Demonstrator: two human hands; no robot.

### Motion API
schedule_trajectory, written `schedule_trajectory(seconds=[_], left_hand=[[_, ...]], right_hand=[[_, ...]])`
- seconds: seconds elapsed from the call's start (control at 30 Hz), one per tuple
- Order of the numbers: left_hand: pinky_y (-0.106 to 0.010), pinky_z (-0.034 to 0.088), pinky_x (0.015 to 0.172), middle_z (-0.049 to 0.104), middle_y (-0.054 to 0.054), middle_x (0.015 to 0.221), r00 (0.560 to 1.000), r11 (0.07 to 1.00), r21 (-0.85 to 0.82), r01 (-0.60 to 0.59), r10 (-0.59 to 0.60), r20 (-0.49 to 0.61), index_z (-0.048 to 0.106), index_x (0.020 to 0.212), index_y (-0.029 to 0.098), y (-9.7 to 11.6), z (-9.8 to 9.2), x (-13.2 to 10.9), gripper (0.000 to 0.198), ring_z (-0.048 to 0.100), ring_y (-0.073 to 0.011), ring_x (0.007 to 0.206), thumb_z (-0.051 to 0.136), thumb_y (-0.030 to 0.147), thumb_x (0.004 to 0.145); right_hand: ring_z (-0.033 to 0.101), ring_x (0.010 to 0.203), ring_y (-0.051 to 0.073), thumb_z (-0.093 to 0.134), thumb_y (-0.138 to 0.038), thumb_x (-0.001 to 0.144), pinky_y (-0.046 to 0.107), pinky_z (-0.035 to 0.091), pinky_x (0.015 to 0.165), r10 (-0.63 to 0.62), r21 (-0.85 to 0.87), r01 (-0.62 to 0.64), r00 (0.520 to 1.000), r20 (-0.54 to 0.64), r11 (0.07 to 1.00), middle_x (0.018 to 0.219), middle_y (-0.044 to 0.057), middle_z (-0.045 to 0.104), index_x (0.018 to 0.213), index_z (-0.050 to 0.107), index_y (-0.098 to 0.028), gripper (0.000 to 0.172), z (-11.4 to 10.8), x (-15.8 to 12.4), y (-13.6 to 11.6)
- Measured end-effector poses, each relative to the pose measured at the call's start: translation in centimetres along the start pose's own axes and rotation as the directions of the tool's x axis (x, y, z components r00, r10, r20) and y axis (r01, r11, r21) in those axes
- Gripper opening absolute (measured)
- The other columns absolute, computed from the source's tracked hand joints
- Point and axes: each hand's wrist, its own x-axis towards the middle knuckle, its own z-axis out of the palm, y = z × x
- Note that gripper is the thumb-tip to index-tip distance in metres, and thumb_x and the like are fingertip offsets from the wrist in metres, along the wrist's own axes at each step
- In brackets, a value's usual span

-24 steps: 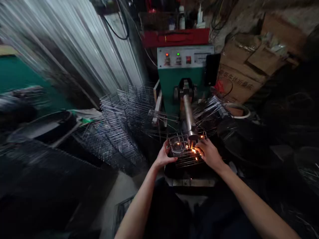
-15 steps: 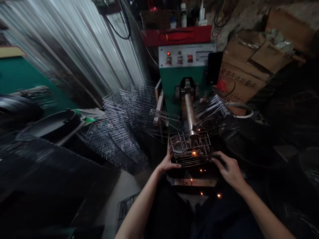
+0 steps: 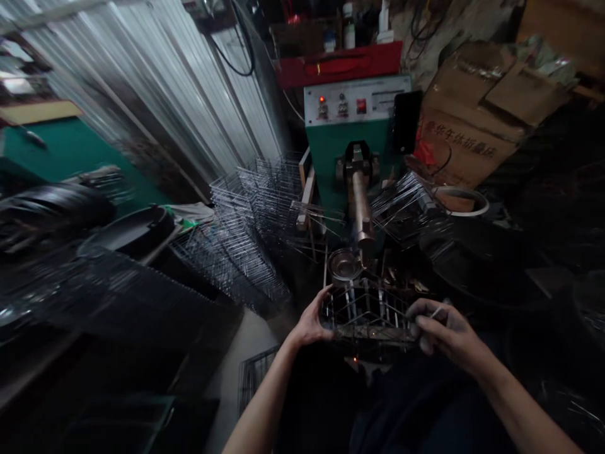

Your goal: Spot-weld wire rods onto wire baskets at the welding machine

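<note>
A small wire basket [image 3: 366,307] is held low in front of the welding machine, its wires crossing in an open grid. My left hand [image 3: 312,325] is closed on the basket's left end, thumb along the near side. Against the right end are the curled fingers of my right hand [image 3: 444,331], with a short, thin pale rod [image 3: 437,312] showing between them. Just beyond the basket is a round metal dish [image 3: 345,264], under the tip of the machine's thick metal arm [image 3: 362,211]. One small orange spark glows below the basket.
The green machine [image 3: 326,145] has a switch panel with a red light. Stacked wire grids [image 3: 250,221] stand to its left. Loose wires [image 3: 401,202], a round tub [image 3: 460,200] and a cardboard box [image 3: 466,139] are on the right. A black pan [image 3: 130,233] lies at left.
The basket has come toward me, away from the arm's tip, and tilted, uncovering the round dish. The bright glow at the tip is gone and fewer sparks show. Both hands moved nearer with it.
</note>
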Motion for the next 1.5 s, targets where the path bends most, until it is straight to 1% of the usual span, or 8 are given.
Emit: schedule_trajectory(seconds=[0.13,0.33,0.47,0.63,0.77,1.1,1.3,1.5], left_hand=[[-0.051,0.041,0.108,0.058,-0.008,0.133,0.999,0.97,0.238,-0.046,0.048,0.0,0.021,0.153,0.03,4.8,1.1,1.1,0.129,0.056,-0.0327,0.123,0.091,0.036,0.044],[-0.054,0.028,0.119,0.052,-0.012,0.141,0.987,0.886,0.453,-0.099,0.146,-0.07,0.031,0.145,0.024,8.8,2.9,2.6,0.119,0.049,-0.0357,0.132,0.089,0.039,0.042],[-0.05,0.03,0.119,0.057,-0.01,0.132,0.973,0.876,0.472,-0.096,0.182,-0.141,0.036,0.138,0.022,9.7,3.1,3.1,0.108,0.053,-0.0332,0.126,0.087,0.041,0.044],[-0.052,0.03,0.12,0.057,-0.009,0.127,0.959,0.885,0.459,-0.074,0.189,-0.209,0.037,0.133,0.023,10.4,3.1,3.7,0.102,0.055,-0.0324,0.123,0.086,0.04,0.045],[-0.052,0.03,0.12,0.057,-0.01,0.128,0.952,0.889,0.45,-0.089,0.209,-0.225,0.038,0.132,0.023,10.5,3.0,3.6,0.098,0.054,-0.0333,0.125,0.085,0.04,0.047],[-0.054,0.026,0.122,0.056,-0.008,0.132,0.948,0.897,0.432,-0.094,0.214,-0.237,0.037,0.131,0.025,10.0,2.1,4.9,0.097,0.052,-0.0331,0.128,0.085,0.042,0.048],[-0.055,0.033,0.117,0.058,-0.007,0.126,0.946,0.892,0.444,-0.078,0.208,-0.251,0.039,0.128,0.025,10.2,1.2,5.7,0.095,0.052,-0.0342,0.126,0.085,0.038,0.047],[-0.05,0.04,0.11,0.058,-0.006,0.123,0.949,0.895,0.443,-0.056,0.185,-0.254,0.039,0.128,0.025,10.3,0.7,6.0,0.093,0.056,-0.0313,0.118,0.085,0.044,0.05]], right_hand=[[0.067,0.087,0.021,0.06,-0.045,0.097,0.032,0.052,0.079,-0.08,-0.324,0.152,0.971,0.225,0.934,0.098,0.006,0.071,0.107,0.071,-0.02,0.029,1.7,0.9,-1.5],[0.06,0.087,0.021,0.051,-0.019,0.1,0.033,0.046,0.079,-0.232,-0.81,0.377,0.925,0.302,0.448,0.089,0.005,0.068,0.096,0.067,-0.019,0.016,3.0,3.8,2.0],[0.057,0.095,0.027,0.054,-0.015,0.098,0.04,0.046,0.082,-0.301,-0.922,0.377,0.893,0.335,0.093,0.094,0.009,0.069,0.104,0.067,-0.017,0.014,2.6,4.7,3.7],[0.058,0.103,0.027,0.053,-0.004,0.094,0.041,0.045,0.088,-0.373,-0.906,0.412,0.829,0.417,-0.098,0.113,0.012,0.071,0.124,0.064,-0.014,0.034,2.2,4.5,3.8],[0.059,0.103,0.027,0.053,-0.001,0.091,0.04,0.044,0.087,-0.425,-0.897,0.422,0.794,0.435,-0.13,0.115,0.011,0.072,0.123,0.066,-0.013,0.037,2.2,4.2,3.8],[0.059,0.104,0.027,0.051,-0.002,0.091,0.041,0.044,0.089,-0.467,-0.899,0.427,0.779,0.419,-0.095,0.117,0.009,0.072,0.124,0.067,-0.018,0.04,1.5,6.1,4.0],[0.058,0.107,0.028,0.05,0.0,0.092,0.041,0.041,0.09,-0.441,-0.906,0.408,0.797,0.413,-0.111,0.119,0.009,0.071,0.124,0.066,-0.015,0.039,1.6,7.4,3.1],[0.056,0.102,0.025,0.052,-0.007,0.096,0.039,0.04,0.088,-0.456,-0.922,0.385,0.814,0.36,-0.039,0.113,0.008,0.07,0.12,0.065,-0.02,0.03,2.1,7.7,2.4]])
